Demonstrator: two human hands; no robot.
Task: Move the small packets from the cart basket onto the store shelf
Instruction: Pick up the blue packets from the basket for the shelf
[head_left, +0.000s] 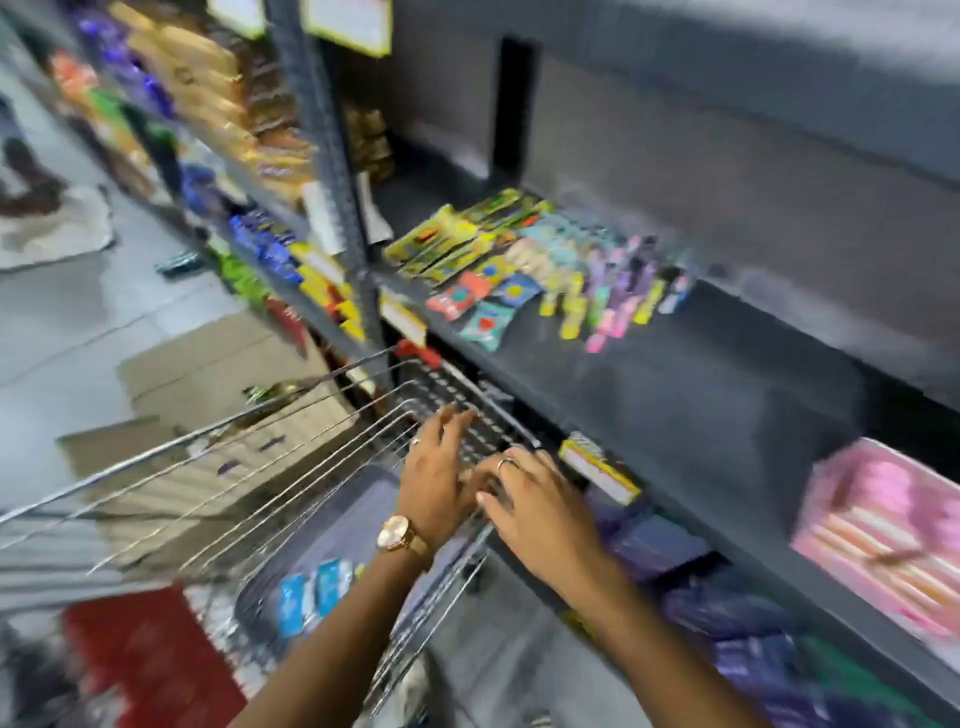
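The frame is motion-blurred. The wire cart basket (291, 441) stands against the dark store shelf (675, 395). Small blue packets (311, 597) lie in a grey tub in the basket's near end. My left hand (439, 467), with a gold watch on the wrist, reaches over the basket's right rim with fingers spread and nothing in it. My right hand (540, 512), wearing a ring, lies beside it on the same rim with fingers apart. A spread of small colourful packets (519, 270) lies on the shelf's left part, up and away from both hands.
Pink boxes (883, 535) fill the shelf's right end. A lower shelf holds purple packs (727, 608). Yellow price tags (597, 467) hang on the shelf edge. Cardboard boxes (218, 374) lie on the floor left of the cart. Stocked shelves (208, 104) run down the aisle.
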